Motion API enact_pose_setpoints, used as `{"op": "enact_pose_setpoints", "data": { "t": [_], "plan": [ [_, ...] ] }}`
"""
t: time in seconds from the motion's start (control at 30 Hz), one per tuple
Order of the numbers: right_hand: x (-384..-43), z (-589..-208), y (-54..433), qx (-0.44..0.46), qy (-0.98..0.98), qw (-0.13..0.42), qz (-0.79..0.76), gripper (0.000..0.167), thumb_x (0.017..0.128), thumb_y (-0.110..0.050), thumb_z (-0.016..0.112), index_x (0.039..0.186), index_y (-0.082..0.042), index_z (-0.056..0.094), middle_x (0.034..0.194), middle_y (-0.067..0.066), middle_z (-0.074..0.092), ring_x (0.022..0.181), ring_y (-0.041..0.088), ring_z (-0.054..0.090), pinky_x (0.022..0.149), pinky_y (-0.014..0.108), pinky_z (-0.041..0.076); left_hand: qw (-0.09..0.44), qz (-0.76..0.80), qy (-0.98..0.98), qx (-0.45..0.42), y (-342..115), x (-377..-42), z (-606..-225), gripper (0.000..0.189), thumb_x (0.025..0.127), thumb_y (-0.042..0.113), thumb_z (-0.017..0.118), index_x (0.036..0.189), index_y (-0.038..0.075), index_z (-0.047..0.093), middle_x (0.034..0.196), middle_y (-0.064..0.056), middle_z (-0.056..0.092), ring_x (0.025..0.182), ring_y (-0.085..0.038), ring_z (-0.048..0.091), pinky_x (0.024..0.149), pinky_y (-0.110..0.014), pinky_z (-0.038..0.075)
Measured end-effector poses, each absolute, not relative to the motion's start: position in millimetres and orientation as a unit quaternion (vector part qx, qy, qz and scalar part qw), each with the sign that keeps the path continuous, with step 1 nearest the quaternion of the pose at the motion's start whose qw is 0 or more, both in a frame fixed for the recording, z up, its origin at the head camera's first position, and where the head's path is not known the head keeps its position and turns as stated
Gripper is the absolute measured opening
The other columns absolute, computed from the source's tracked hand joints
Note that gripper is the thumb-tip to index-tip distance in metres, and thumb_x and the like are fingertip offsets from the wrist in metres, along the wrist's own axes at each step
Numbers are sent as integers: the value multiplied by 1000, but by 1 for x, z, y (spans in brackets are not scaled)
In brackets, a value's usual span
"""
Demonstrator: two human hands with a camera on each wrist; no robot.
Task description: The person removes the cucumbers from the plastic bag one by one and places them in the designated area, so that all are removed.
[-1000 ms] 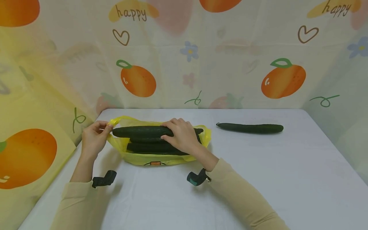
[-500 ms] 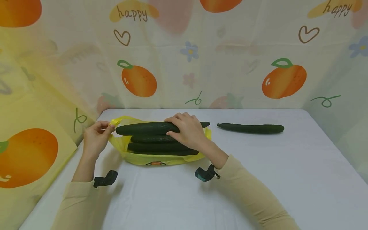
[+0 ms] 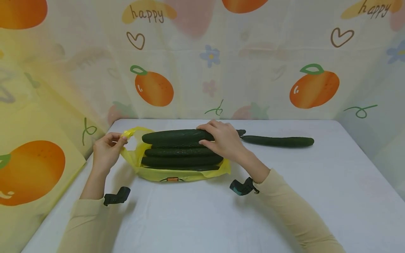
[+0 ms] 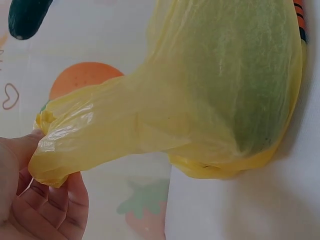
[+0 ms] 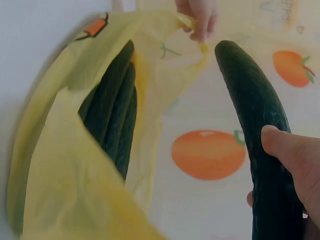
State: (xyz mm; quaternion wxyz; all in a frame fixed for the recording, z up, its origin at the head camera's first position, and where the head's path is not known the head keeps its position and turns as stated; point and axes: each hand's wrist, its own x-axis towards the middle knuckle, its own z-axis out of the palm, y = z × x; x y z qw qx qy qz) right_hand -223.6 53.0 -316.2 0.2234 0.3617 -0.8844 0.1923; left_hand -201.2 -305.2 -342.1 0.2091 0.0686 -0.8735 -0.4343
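Observation:
A long dark green cucumber (image 3: 174, 136) is gripped by my right hand (image 3: 226, 140), thumb on the near side and fingers over the far side. It hangs above the back rim of a yellow plastic bag (image 3: 186, 175), and the right wrist view shows the cucumber (image 5: 250, 90) apart from the bag's mouth. Several more cucumbers (image 3: 183, 161) lie side by side inside the bag. At the left, my left hand (image 3: 105, 151) pinches the bag's handle and pulls it outward; in the left wrist view the handle (image 4: 80, 130) is stretched taut.
Another cucumber (image 3: 278, 141) lies on the white-covered table (image 3: 190, 221) at the back right. Behind the table hangs a patterned cloth (image 3: 253, 52) with printed oranges. Each wrist carries a small black camera (image 3: 117, 196).
My right hand has lifted the cucumber up out of the bag and carried it to the right, uncovering the cucumbers below. My left hand keeps its pinch on the handle, almost unmoved.

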Motion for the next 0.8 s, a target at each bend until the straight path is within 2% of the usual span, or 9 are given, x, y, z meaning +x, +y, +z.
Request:
{"op": "enact_pose_setpoints", "data": {
  "t": [0.23, 0.47, 0.67, 0.8],
  "plan": [
    [-229, -316, 77, 361, -882, 230, 197, 43, 80, -31, 71, 119, -15, 60, 104, 5, 62, 80, 20, 59, 71, 36, 47, 210, -437, -872, 69, -307, -201, -342, 28, 89, 26, 60, 96, -1, 62, 66, 27, 56, 63, 3, 55, 53, -12, 45],
    [-235, -313, 102, 345, -887, 216, 218, 42, 82, -26, 69, 120, -9, 59, 115, 6, 63, 101, 24, 61, 84, 40, 49, 208, -443, -870, 63, -306, -199, -340, 27, 89, 25, 60, 96, -1, 61, 66, 27, 56, 65, 3, 55, 53, -11, 45],
    [-238, -311, 125, 333, -894, 203, 221, 41, 84, -22, 67, 120, -6, 55, 115, 8, 61, 102, 26, 58, 81, 42, 49, 203, -437, -874, 63, -305, -197, -338, 27, 90, 25, 59, 97, -1, 62, 66, 27, 56, 65, 3, 54, 54, -12, 46],
    [-239, -308, 139, 316, -903, 174, 233, 40, 84, -20, 67, 120, -9, 53, 117, 7, 59, 101, 24, 58, 82, 42, 50, 202, -435, -875, 67, -305, -197, -338, 27, 90, 25, 59, 97, -1, 62, 66, 27, 55, 65, 3, 54, 54, -11, 46]
  ]
}}
